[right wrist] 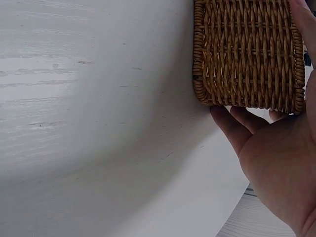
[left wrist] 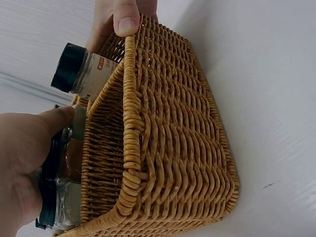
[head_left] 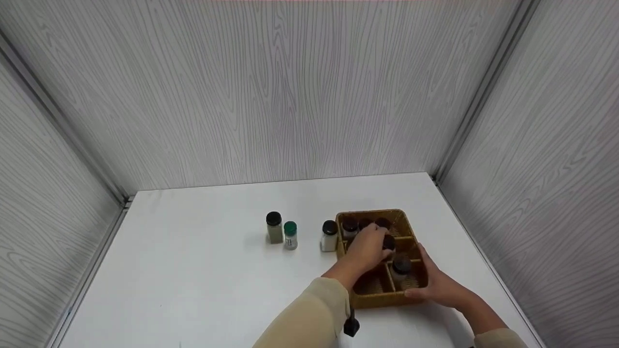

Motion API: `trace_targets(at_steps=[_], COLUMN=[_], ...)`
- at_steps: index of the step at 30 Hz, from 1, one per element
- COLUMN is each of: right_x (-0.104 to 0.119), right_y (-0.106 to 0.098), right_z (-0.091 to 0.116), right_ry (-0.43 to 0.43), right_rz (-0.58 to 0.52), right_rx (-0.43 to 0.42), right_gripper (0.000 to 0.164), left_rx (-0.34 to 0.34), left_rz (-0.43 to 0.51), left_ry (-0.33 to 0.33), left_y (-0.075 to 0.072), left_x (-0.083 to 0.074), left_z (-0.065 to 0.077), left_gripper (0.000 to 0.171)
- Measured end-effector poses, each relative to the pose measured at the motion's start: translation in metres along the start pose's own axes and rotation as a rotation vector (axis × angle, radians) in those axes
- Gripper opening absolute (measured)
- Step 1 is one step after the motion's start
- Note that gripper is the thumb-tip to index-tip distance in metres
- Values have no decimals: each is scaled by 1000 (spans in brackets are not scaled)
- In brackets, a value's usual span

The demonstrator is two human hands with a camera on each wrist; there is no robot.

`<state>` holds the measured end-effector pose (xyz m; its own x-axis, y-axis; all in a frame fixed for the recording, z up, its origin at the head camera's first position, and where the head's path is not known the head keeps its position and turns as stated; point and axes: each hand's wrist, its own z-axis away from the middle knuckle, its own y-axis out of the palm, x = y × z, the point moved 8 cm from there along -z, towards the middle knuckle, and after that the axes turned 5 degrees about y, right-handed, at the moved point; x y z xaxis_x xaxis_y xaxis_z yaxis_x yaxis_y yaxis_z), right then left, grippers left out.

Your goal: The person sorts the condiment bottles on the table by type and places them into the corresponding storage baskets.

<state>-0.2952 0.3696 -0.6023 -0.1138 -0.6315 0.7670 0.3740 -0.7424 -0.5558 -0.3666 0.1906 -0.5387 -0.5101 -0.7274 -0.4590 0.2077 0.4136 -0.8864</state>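
A divided wicker basket (head_left: pixel 382 300) stands on the right side of the white table with several dark-lidded spice jars in it. My left hand (head_left: pixel 367 249) reaches into its middle part and pinches a dark-lidded spice jar (head_left: pixel 389 242) between thumb and fingers; in the left wrist view the thumb lies against the glass. The hand hides part of the neighbouring jars. At the basket's right front corner, my right hand (head_left: pixel 442 286) grips the wall, its thumb (left wrist: pixel 126 24) over the rim. Another spice jar (head_left: pixel 401 267) leans in the front right compartment.
Left of the basket, a black-capped jar of white contents (head_left: pixel 329 237) stands close to its wall. Farther left are a green-capped jar (head_left: pixel 290 236) and a taller black-capped jar (head_left: pixel 274 228). Grey wood-grain panels (head_left: pixel 280 96) enclose the table at the back and sides.
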Motion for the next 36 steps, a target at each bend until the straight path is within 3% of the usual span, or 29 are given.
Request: trace_targets(at_steps=[13, 25, 31, 36], right_x=[0, 1, 1, 0], right_y=[1, 2, 2, 1], right_z=[-1, -1, 0, 0], right_ry=[0, 4, 2, -7], right_rz=[26, 30, 49, 49], right_rx=[-11, 5, -10, -14], right_gripper=[142, 142, 143, 143], left_rx=[16, -94, -198, -286], left_rz=[-81, -10, 43, 150], left_ry=[19, 89, 117, 111], left_y=[1, -23, -33, -38], left_x=[-2, 2, 14, 28], left_z=[-1, 11, 25, 39], left_gripper=[59, 53, 49, 44])
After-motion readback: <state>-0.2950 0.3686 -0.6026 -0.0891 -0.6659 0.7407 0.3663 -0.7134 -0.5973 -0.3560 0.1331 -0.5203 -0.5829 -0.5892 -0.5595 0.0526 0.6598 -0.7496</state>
